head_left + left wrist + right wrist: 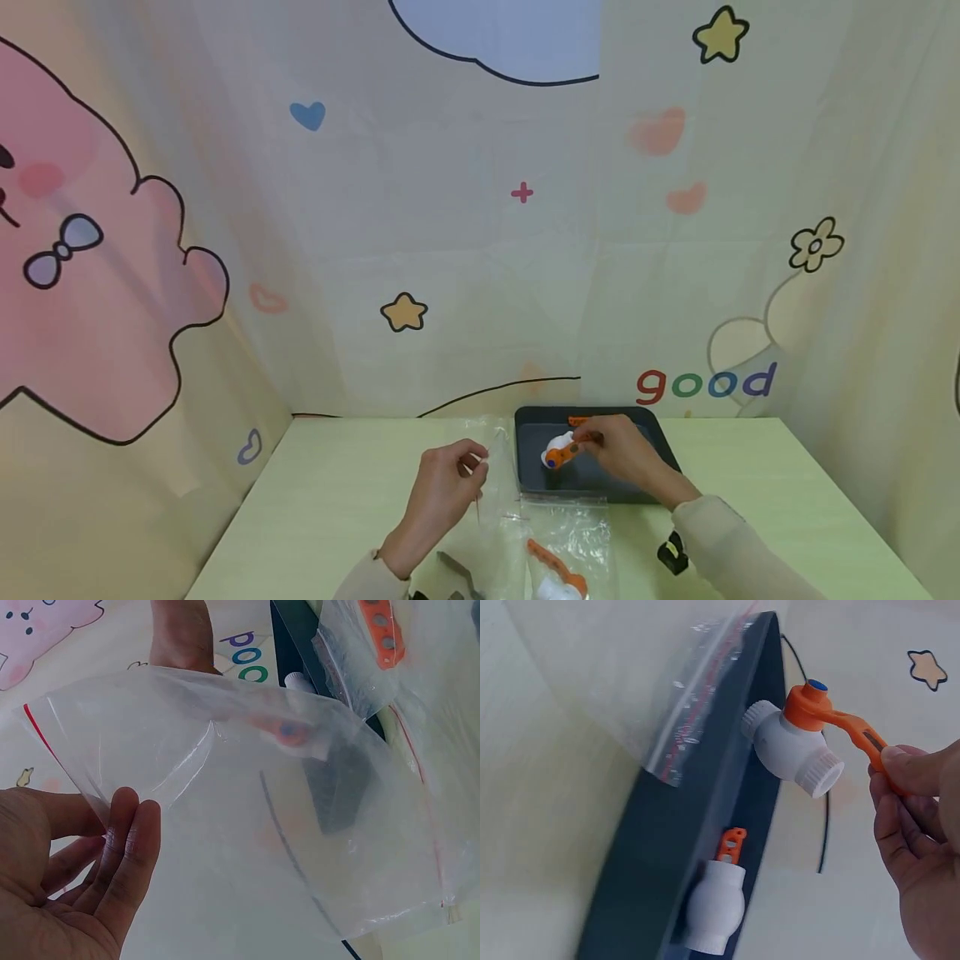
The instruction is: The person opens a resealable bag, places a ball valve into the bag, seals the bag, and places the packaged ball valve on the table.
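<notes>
My left hand (446, 487) pinches the edge of a clear zip bag (225, 885) between thumb and fingertips, and the bag hangs spread out beside the dark tray (600, 487). By its orange lever my right hand (624, 450) holds a white plastic ball valve (784, 750), raised over the tray. The valve has ribbed ends and a blue cap on top of the lever. A second white ball valve (716, 907) with an orange lever lies inside the tray.
Another clear bag (592, 529) on the table in front of the tray contains a valve with an orange lever (557, 567). A small black object (672, 554) lies by the right sleeve. A grey metal piece (459, 571) sits near the left wrist. A printed curtain (465, 208) hangs behind.
</notes>
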{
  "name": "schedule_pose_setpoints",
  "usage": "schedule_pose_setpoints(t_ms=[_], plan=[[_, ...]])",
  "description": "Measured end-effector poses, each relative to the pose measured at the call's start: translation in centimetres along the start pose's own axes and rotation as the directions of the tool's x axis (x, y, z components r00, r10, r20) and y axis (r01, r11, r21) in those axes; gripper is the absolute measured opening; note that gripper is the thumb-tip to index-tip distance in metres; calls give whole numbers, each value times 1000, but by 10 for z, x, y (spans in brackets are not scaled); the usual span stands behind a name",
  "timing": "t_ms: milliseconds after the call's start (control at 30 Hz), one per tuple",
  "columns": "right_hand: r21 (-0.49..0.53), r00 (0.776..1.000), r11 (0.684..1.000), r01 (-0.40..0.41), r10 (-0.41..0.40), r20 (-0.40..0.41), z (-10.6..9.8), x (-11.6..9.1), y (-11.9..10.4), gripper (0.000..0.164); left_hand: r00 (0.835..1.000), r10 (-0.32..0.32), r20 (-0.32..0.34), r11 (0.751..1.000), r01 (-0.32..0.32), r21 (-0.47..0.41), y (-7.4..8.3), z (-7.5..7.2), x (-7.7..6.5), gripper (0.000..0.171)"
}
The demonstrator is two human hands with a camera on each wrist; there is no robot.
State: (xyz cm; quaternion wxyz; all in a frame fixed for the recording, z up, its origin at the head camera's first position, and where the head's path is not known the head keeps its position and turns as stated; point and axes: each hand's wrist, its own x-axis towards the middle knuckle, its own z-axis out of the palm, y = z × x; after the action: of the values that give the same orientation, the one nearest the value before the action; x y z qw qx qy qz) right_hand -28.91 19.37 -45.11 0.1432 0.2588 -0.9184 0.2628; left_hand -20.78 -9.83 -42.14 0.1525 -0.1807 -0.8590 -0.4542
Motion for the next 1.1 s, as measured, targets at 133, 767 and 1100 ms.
schedule_pose_setpoints(t_ms=[133, 767, 1100], plan=[[-66, 997, 997, 42, -46, -56, -13, 1, -10, 17, 1000, 13, 0, 1000, -13, 16, 0, 0, 2, 10], [-140, 928, 938, 318, -338, -156, -86, -6, -74, 24, 1000, 12, 5, 1000, -12, -20, 11, -1, 10, 11], [-256, 798, 830, 496, -552, -241, -113, -9, -99, 28, 1000, 22, -16, 1000, -22, 0, 21, -2, 15, 9]])
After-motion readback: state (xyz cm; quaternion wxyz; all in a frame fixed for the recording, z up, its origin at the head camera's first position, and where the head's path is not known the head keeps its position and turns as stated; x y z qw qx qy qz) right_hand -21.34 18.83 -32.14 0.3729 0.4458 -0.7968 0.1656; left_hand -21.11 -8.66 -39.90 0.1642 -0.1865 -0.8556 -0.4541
